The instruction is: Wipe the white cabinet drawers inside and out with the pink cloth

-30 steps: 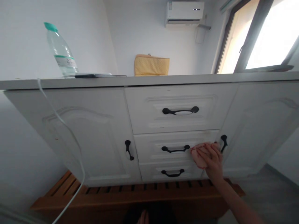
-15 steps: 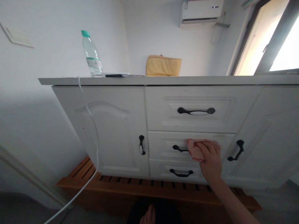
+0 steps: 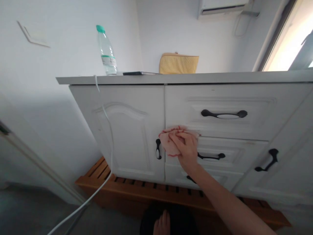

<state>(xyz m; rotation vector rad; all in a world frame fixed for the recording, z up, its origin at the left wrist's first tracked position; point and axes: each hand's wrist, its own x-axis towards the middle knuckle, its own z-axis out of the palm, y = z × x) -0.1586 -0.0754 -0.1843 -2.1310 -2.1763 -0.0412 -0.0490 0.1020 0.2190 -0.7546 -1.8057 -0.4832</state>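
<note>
My right hand (image 3: 187, 148) is closed on a pale pink cloth with a red edge (image 3: 170, 145). It presses the cloth to the white cabinet front, at the left end of the middle drawer (image 3: 234, 148). Just left of the cloth is the black handle (image 3: 158, 149) of the left door (image 3: 124, 137). My forearm hides part of the lowest drawer's handle. At the bottom of the view my left hand (image 3: 162, 224) lies on dark clothing, fingers stretched out and holding nothing; the rest of it is out of frame.
On the grey cabinet top (image 3: 220, 77) stand a clear bottle with a green cap (image 3: 107, 55) and a flat dark object (image 3: 133, 73). A yellow quilted chair back (image 3: 179, 64) shows behind. A white cable (image 3: 110, 130) hangs across the left door. Below runs a slatted wooden bench (image 3: 117, 187).
My right hand has moved left and slightly up with the cloth, from the middle drawer's handle to that drawer's left end. The view has shifted. My left hand stays low.
</note>
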